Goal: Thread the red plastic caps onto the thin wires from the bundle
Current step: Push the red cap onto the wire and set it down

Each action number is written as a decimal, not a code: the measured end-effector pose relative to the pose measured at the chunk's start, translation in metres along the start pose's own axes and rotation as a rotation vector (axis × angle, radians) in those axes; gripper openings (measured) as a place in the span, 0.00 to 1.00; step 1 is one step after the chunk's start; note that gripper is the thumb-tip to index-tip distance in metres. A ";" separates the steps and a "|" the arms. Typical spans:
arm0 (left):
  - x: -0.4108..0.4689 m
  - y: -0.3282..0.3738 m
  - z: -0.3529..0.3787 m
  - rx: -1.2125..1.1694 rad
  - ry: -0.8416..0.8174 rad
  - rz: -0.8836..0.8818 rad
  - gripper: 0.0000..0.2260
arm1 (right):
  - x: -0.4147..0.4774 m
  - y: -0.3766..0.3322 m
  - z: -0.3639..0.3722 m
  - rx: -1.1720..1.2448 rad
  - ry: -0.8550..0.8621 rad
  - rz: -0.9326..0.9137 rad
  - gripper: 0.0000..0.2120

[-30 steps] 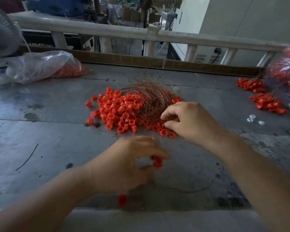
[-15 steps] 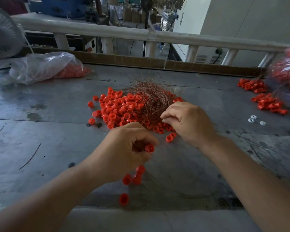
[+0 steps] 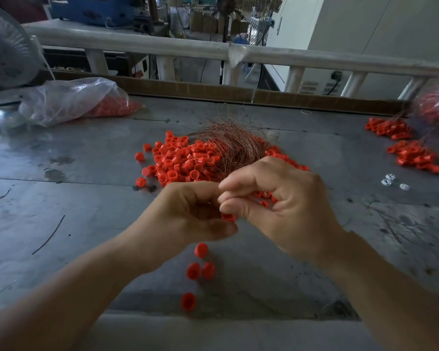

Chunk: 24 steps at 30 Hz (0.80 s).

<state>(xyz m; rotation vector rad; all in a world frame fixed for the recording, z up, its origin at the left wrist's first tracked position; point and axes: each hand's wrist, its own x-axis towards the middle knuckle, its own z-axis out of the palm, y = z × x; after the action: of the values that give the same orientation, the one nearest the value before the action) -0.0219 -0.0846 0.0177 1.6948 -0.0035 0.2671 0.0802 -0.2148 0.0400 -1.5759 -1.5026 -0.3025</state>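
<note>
Grip: left hand [image 3: 188, 214] pinches a round red cap [image 3: 228, 217] at frame centre; right hand [image 3: 284, 198] curls its fingertips against it, hold unclear.
Caps: glossy plastic pile [image 3: 185, 160] above the hands.
Wires: fine coppery bundle [image 3: 233, 143] atop the pile.
Table: scuffed grey metal [image 3: 86, 198].

Both forearms [image 3: 86, 287] are bare, as are the left hand [image 3: 188, 214] and right hand [image 3: 284, 198], nails [image 3: 227, 208] seemingly short.

Bare tabletop [image 3: 74, 198] lies open left of the cap pile [image 3: 183, 160]; loose caps [image 3: 193, 271] dot the near edge.
</note>
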 end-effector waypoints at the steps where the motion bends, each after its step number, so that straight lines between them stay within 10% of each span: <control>1: 0.000 0.000 -0.001 -0.049 0.001 -0.006 0.10 | -0.001 -0.001 0.000 0.012 -0.002 -0.013 0.08; 12: -0.002 0.000 0.002 -0.142 0.019 0.062 0.17 | -0.002 -0.009 0.004 0.230 0.025 0.061 0.11; 19: -0.002 0.006 0.000 -0.204 0.154 0.169 0.03 | 0.002 -0.003 -0.002 0.263 -0.073 0.195 0.21; 24: 0.000 0.007 0.000 -0.221 0.204 0.148 0.01 | 0.000 0.001 0.001 0.176 -0.096 0.240 0.09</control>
<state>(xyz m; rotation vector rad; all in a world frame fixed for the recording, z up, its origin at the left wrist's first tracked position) -0.0230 -0.0861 0.0243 1.4438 -0.0073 0.5309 0.0803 -0.2145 0.0392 -1.6262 -1.3545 0.0415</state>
